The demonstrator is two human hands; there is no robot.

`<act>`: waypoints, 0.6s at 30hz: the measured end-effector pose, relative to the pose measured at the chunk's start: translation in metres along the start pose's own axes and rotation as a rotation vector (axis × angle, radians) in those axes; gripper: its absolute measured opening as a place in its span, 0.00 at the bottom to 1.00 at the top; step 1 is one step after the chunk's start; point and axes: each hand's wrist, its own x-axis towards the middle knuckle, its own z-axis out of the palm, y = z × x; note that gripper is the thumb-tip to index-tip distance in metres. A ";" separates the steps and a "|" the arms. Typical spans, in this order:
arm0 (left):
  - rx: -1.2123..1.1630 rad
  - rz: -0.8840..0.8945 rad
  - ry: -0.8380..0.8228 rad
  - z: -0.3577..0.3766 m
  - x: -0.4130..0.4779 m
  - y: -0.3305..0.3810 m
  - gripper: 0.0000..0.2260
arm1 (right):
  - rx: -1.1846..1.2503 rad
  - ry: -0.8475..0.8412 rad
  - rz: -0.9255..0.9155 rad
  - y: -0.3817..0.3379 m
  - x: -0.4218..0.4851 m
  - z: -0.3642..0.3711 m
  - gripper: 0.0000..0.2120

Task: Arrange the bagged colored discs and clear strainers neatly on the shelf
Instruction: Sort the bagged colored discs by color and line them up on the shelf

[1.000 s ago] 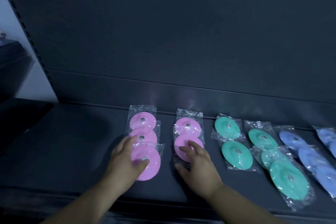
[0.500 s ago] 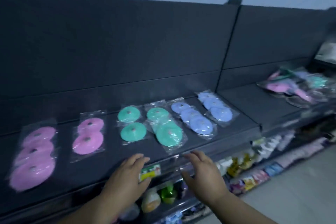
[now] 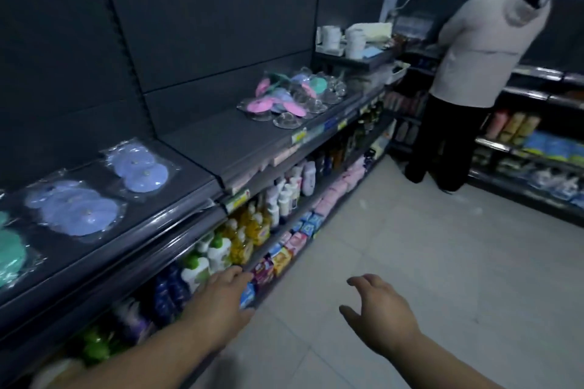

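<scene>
The dark shelf (image 3: 240, 142) runs from the near left toward the far corner, and its top deck is bare in the middle stretch. The pale tiled floor (image 3: 442, 262) fills the right half. At the far shelving a person in a pale hooded top (image 3: 480, 50) stands with their back turned. The lower tiers are packed with bottles (image 3: 249, 230) and small packets.

Both forearms reach in from the bottom edge. The left grip (image 3: 221, 300) is released, palm down with its fingers nearly straight, level with the lower tiers and holding nothing. The right grip (image 3: 382, 316) hangs over the floor, fingers spread and loosely bent, also holding nothing. Both are well apart from the goods on the top deck.

On the near left of that deck lie two bags of blue discs – a larger overlapping row (image 3: 79, 208) and a smaller cluster (image 3: 139, 167) just beyond it. A green bagged disc (image 3: 9, 253) shows at the left edge. Farther along sits a loose heap (image 3: 290, 95) of pink, blue and green bagged discs mixed with clear strainers (image 3: 286, 120), some of them near the shelf's front edge.
</scene>
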 end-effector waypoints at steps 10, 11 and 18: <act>0.155 0.120 0.113 -0.045 0.174 0.051 0.27 | -0.046 0.116 0.077 0.044 0.138 -0.055 0.28; 0.149 0.129 0.131 -0.054 0.196 0.051 0.27 | -0.052 0.131 0.074 0.043 0.161 -0.062 0.28; 0.090 0.124 0.200 -0.135 0.348 0.027 0.28 | -0.030 0.160 0.071 0.029 0.318 -0.110 0.30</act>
